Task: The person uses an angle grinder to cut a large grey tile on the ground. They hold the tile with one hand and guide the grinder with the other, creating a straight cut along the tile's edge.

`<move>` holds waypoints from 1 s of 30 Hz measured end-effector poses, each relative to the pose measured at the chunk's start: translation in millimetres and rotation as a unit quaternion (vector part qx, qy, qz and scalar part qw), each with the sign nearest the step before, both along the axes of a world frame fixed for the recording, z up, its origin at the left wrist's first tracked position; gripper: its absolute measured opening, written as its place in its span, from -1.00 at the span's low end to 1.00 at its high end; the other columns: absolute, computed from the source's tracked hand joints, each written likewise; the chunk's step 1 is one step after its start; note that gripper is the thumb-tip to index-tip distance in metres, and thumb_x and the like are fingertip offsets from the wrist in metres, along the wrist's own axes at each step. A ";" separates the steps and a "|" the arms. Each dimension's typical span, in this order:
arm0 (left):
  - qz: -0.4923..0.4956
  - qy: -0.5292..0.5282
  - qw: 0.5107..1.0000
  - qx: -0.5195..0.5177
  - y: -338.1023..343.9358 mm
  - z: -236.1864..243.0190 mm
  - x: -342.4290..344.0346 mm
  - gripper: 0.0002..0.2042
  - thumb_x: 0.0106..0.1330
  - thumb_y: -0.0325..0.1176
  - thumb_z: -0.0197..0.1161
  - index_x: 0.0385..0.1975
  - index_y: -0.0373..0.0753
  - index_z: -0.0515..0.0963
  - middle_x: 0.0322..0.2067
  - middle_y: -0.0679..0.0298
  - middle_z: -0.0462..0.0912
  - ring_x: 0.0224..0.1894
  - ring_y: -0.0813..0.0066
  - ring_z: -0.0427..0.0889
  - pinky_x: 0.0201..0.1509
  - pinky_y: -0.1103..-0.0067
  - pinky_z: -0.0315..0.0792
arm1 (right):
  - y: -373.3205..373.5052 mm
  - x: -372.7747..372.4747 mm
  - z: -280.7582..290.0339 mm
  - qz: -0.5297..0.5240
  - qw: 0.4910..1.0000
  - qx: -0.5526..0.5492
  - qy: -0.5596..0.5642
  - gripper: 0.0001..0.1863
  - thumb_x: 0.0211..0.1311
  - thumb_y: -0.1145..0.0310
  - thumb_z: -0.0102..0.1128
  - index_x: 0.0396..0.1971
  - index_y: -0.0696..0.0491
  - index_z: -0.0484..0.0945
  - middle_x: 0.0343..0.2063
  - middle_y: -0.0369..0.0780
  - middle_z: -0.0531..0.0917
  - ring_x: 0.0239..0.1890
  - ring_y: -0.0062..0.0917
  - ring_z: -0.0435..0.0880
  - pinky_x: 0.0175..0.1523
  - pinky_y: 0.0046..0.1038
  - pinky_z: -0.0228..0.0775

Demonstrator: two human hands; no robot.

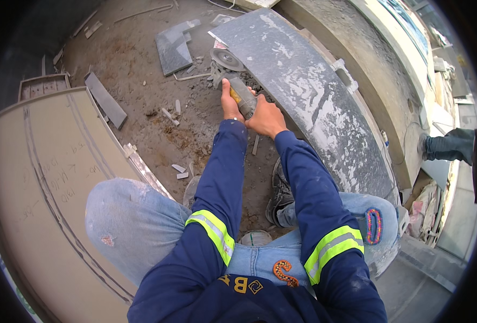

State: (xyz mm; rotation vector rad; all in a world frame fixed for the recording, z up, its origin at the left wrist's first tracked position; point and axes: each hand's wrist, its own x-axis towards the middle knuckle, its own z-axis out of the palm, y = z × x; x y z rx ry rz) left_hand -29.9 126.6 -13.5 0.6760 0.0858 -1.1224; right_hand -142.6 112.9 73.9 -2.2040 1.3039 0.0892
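Both of my hands are wrapped round the body of an angle grinder (240,97), yellow and dark grey. My left hand (229,104) grips it nearer the disc, with the thumb along its side. Behind it, my right hand (267,116) closes round the rear of the body. The round cutting disc (228,60) lies beside the left edge of a long grey stone slab (308,81), near its far end. Whether the disc touches the slab, I cannot tell. White dusty patches cover the slab's top.
On the dirt floor (141,102) lie an L-shaped stone offcut (175,49), a narrow stone strip (106,100) and several small chips. A large beige board (44,161) with pencil marks stands at my left. A concrete ledge (351,48) runs behind the slab. Another person's leg (449,145) shows at right.
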 end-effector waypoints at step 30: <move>-0.001 0.008 1.000 0.012 -19.8 0.7 28.4 -0.35 0.39 0.32 0.02 -0.16 -0.31 0.46 -0.38 0.07 0.63 -0.36 0.20 0.68 -0.27 0.29 0.65 | -19.5 27.6 -6.2 -0.007 1.000 -0.002 -0.016 -0.23 -0.19 0.22 0.49 0.05 0.28 0.39 -0.24 0.17 0.70 -0.13 0.02 0.73 0.02 -0.17 0.59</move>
